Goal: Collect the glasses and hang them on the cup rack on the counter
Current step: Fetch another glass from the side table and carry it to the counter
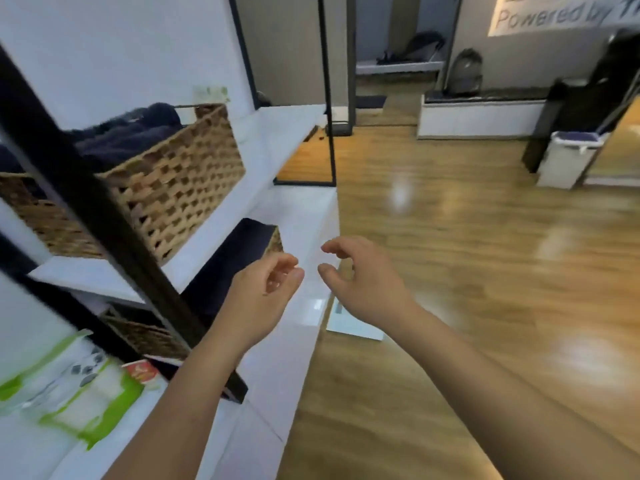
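My left hand (263,292) hung with its fingers loosely curled and held nothing. My right hand (363,282), just beside it at three o'clock, was curled the same way, thumb and fingers apart, also holding nothing. The two were close but not touching. Both hovered over the edge of the white table (294,358).

From this view I could not tell where the glasses or the cup rack were.

At eleven o'clock from the left hand a small woven basket (277,242) sat on the table, with dark fabric (232,261) in it. Higher at ten o'clock a large wicker basket (173,188) filled a white shelf (277,133) and held dark blue cloth (131,136). A thick black post (104,209) of the shelf frame ran slantwise in front of it, down to the table near my left forearm. At eight o'clock lay green-and-white packets (86,403) with a red packet (142,372) beside them, both blurred.

Below the right hand a flat white thing (356,325) lay on the wooden floor (467,289), against the table's side. At twelve o'clock a thin black frame (329,98) stood upright. Far off at two o'clock were a white bin (568,161), a low white cabinet (478,119) and a grey backpack (464,72).
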`<act>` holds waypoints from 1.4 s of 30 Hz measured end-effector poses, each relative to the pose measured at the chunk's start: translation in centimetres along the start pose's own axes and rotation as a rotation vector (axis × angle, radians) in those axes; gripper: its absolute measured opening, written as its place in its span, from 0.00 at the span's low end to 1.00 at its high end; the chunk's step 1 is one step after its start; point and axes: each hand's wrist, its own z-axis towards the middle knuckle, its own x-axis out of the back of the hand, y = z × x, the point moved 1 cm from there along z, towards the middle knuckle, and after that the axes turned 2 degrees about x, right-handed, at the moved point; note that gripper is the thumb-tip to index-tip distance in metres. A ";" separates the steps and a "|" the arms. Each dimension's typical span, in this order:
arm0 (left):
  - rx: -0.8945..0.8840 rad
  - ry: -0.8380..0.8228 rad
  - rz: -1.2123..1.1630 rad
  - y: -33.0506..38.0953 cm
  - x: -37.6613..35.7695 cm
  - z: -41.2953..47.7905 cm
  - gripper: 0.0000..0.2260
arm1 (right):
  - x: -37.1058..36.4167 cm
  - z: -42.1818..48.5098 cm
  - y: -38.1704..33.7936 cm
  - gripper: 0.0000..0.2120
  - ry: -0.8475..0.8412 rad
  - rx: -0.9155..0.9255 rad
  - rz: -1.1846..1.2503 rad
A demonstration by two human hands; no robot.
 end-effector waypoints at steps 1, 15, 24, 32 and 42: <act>-0.027 -0.029 -0.004 1.1 -1.8 1.2 0.06 | 1.7 -0.3 1.7 0.14 0.030 -0.038 -0.005; -0.399 -0.635 -0.094 14.6 -31.3 17.2 0.10 | 23.2 -6.7 22.3 0.17 0.369 -0.642 -0.393; -0.689 -0.925 0.073 22.9 -45.1 27.1 0.25 | 33.8 -4.6 30.4 0.24 0.437 -0.879 -0.623; -0.868 -1.045 0.068 31.3 -58.4 29.3 0.24 | 41.8 -8.4 38.6 0.21 0.566 -1.045 -0.603; -0.987 -1.106 0.109 47.4 -76.5 30.4 0.26 | 58.4 -13.7 50.6 0.20 0.686 -1.102 -0.581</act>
